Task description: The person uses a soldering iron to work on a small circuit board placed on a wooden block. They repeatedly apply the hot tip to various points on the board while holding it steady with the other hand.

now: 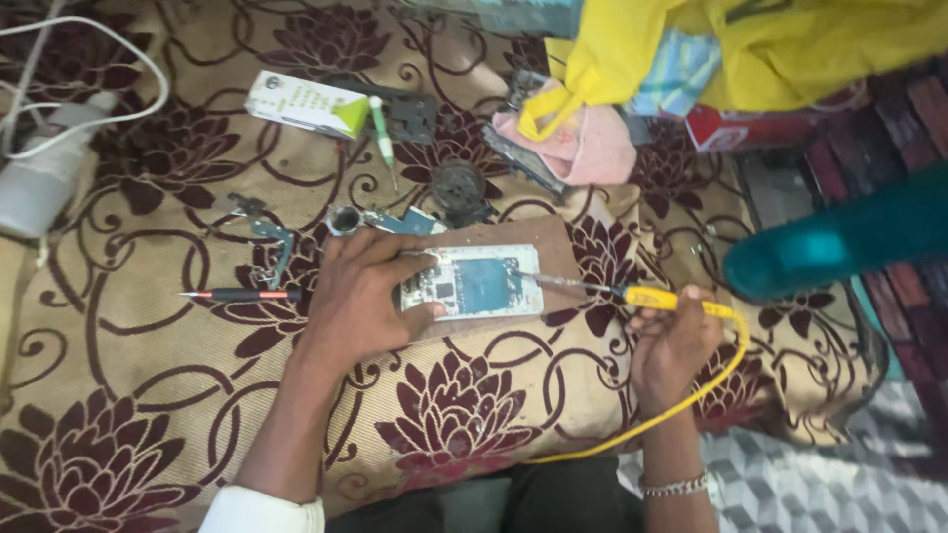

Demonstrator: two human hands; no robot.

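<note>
Head view, looking down at a floral beige-and-maroon cushion [148,395] used as a work surface. Left hand [360,296] lies flat, fingers spread and curled lightly, pressing on the left edge of an opened phone body [479,283]; not gripping it, just pinning it down. Phone body lies face-open, white frame with a blue-grey inner plate, on a brown board [548,247] near the cushion's middle. Right hand [671,341] is closed around the yellow handle of a soldering iron [632,294]; the metal tip points left and meets the phone's right edge. Yellow cord [691,400] loops from the handle down past the wrist toward the cushion's front edge. Silver bracelet [676,485] on the right wrist, white cuff [262,513] on the left arm.

Just left of the left hand: black-and-red screwdriver [242,294] lying flat, small metal bracket parts [267,232] above it. Above the phone: round dark part [459,188], green-and-white pen-like tool [383,133], white-and-green small box [306,104]. Pink cloth [592,148] and yellow bag [770,49] top right. White bottle [39,178] with white cable [109,44] at far left. Teal blurred object [839,242] at right, too blurred to tell what.
</note>
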